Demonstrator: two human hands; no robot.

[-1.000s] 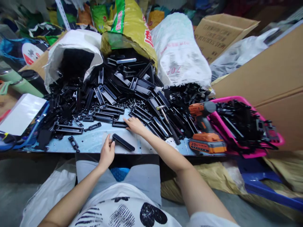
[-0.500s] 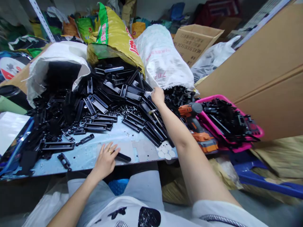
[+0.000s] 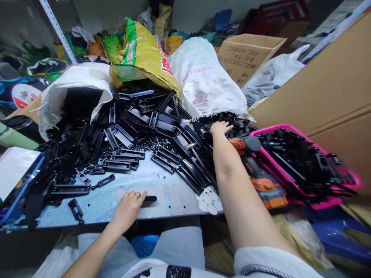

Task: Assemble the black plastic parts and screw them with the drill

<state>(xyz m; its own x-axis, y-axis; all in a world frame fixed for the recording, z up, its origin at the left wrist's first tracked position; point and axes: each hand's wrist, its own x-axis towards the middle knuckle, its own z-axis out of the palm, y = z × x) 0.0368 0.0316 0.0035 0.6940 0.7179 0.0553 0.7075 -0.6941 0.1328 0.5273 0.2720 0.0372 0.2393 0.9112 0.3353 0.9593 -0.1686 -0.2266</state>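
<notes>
Left hand (image 3: 130, 206) grips one black bar (image 3: 150, 199) left of the drill (image 3: 252, 168); right hand (image 3: 221, 127), apart, is in loose parts (image 3: 238, 125) just beyond it, grip unclear. Loads left imo.

Blue bench (image 3: 147, 173) carries black parts (image 3: 116, 166) and, seemingly, screws (image 3: 153, 143).

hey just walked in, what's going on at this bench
Black parts are spread across a blue bench. The person's left hand, its grip partly hidden, is on a black piece near the front edge. The right hand is among more parts at the mouth of the right-hand white sack, just beyond a drill.
</notes>
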